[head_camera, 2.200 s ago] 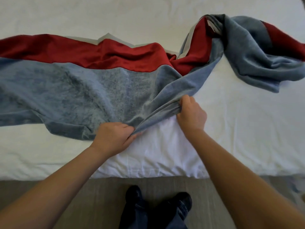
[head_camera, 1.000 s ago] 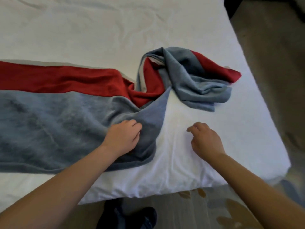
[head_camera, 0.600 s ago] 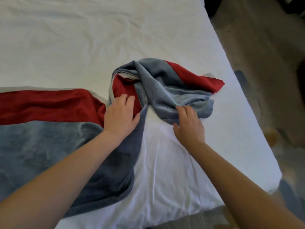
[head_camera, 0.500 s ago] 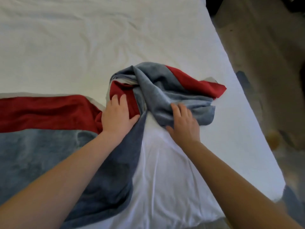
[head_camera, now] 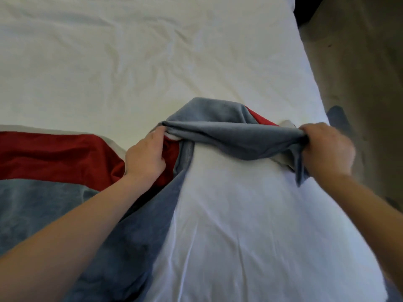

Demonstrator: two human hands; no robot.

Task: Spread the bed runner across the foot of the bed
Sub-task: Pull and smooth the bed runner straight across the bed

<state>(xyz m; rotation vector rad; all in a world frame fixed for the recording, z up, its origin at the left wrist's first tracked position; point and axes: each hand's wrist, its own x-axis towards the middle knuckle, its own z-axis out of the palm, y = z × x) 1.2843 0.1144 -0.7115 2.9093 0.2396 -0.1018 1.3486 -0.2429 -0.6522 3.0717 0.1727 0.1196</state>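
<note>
Bridging left grip, right grip: runner

You are working bare-armed: your left forearm and right forearm are showing uncovered all the way to the edge of view. Your left hand and right hand are going bare as well; the right one is looking blurred, so small details may be escaping.

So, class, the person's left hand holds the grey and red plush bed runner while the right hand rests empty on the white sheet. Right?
No. The right hand is not empty: its fingers grip the grey and red plush bed runner too, with a grey fold stretched between it and the left hand, above the white sheet. The head view shows it.
</note>
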